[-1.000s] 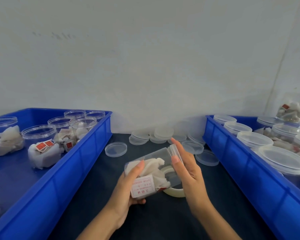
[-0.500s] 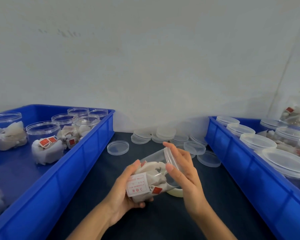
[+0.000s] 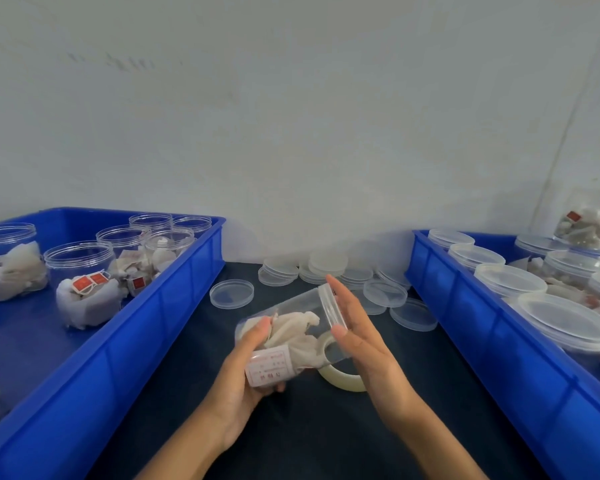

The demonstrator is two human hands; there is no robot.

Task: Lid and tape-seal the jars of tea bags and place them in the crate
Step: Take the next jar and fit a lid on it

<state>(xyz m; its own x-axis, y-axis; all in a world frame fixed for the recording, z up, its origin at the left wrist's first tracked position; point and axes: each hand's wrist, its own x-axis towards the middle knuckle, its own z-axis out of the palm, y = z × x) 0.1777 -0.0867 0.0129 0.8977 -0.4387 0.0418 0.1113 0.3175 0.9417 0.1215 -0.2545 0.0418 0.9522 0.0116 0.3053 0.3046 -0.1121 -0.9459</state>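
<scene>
A clear plastic jar [image 3: 291, 327] full of white tea bags lies tipped on its side over the dark table, its lid [image 3: 330, 306] pointing up and right. My left hand [image 3: 248, 368] grips the jar's bottom end, thumb across its wall next to a white label. My right hand [image 3: 355, 327] lies against the lidded end with straight fingers, palm on the lid's rim. A roll of clear tape [image 3: 343, 377] rests on the table just under the jar, partly hidden by it and my right hand.
A blue crate [image 3: 160, 306] on the left holds several open jars of tea bags [image 3: 84, 282]. A blue crate [image 3: 465, 327] on the right holds several lidded jars [image 3: 565, 320]. Loose clear lids [image 3: 231, 293] lie scattered and stacked at the table's back by the wall.
The jar has turned in my hands, so the label now sits lower near my left palm. My right hand's fingers have straightened along the lid.
</scene>
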